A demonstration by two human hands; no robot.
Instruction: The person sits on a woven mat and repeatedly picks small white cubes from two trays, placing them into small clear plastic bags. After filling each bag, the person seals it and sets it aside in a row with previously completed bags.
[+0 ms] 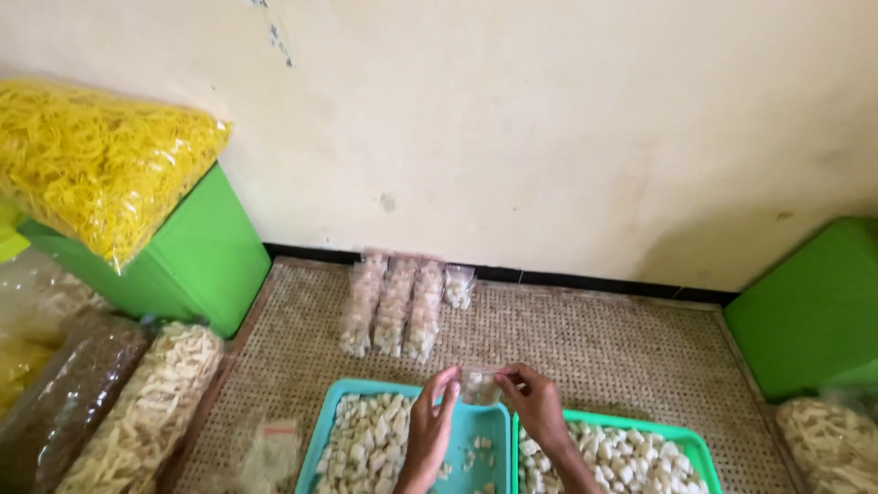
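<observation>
Small clear bag [479,385] with a few pale chunks inside is pinched between both hands, held up just above the trays. Left hand [430,428] has its grip clamped on the bag's left edge, and right hand [538,404] is clamped on the top right edge, fingers closed tight on the plastic.

Right under the hands sit two trays side by side: a teal tray [489,423] loaded with whitish snack pieces [368,444] on its left half, and a green tray [688,437] that's pretty much full of the same stuff.

Everything rests on a woven mat [604,348]. Down at the left there are long clear sacks of stick-shaped crackers [146,407] and a darker one beside it.

Further back, a row of filled little bags [395,306] lies on the mat, close to the wall. A green box [197,252] at far left has a big bag of yellow noodles [96,160] on top, and another green box [809,311] sits at the right.
</observation>
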